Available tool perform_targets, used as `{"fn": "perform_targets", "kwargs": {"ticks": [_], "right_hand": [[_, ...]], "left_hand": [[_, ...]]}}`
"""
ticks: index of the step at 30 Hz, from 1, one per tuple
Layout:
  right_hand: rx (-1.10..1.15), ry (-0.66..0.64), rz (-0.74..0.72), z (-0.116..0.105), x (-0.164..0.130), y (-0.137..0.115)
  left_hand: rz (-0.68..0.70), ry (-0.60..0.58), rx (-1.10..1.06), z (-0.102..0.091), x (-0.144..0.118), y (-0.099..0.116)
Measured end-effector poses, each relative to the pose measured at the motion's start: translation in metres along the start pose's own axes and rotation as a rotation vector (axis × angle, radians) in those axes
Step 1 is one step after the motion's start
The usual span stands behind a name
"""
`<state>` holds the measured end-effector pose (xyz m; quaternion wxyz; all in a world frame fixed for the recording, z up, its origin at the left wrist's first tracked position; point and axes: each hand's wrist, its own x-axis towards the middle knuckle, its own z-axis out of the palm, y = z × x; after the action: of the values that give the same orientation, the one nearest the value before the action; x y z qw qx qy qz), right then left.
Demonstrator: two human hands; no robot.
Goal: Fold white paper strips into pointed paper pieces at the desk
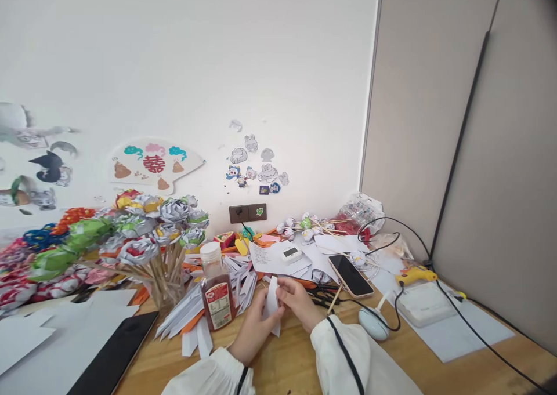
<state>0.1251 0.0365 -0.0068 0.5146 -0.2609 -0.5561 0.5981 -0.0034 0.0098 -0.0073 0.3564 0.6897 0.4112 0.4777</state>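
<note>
Both my hands meet low in the middle of the view over a wooden desk (296, 366). My left hand (253, 329) and my right hand (297, 302) together pinch a small white paper piece (272, 303), held upright between the fingers. White sleeves cover both wrists. Just left of my left hand stands a plastic bottle of dark red-brown drink (216, 294) with a white cap. Folded white paper strips (195, 314) lie fanned out around the bottle's base.
Paper flowers on wooden sticks (143, 232) stand at the left. A phone (350, 275), a white timer (290, 253), black scissors (324, 296), a yellow glue gun (415, 275), a white box (424, 303) and black cables lie at the right. A dark tablet (115, 354) lies front left.
</note>
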Motion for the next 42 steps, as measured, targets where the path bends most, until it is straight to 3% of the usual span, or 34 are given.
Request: {"fn": "perform_targets", "kwargs": {"ticks": [11,15,22,27,33,42], "right_hand": [[-0.277,0.125,-0.184,-0.006,0.006,0.011],[-0.304,0.167,-0.181,-0.006,0.006,0.008],[-0.218,0.030,-0.163,-0.005,0.005,0.009],[-0.299,0.130,-0.145,-0.005,0.005,0.011],[-0.306,0.118,-0.159,-0.006,0.006,0.013],[-0.274,0.123,-0.128,-0.005,0.002,0.007]], "left_hand": [[-0.026,-0.006,0.035,0.002,-0.001,0.002],[-0.035,0.009,0.061,0.002,0.000,0.007],[-0.173,0.017,-0.076,0.005,-0.002,0.009],[-0.106,0.024,-0.005,0.006,-0.003,0.002],[-0.127,0.012,0.002,0.006,-0.001,-0.001],[-0.083,-0.017,0.102,0.004,-0.002,0.012]]}}
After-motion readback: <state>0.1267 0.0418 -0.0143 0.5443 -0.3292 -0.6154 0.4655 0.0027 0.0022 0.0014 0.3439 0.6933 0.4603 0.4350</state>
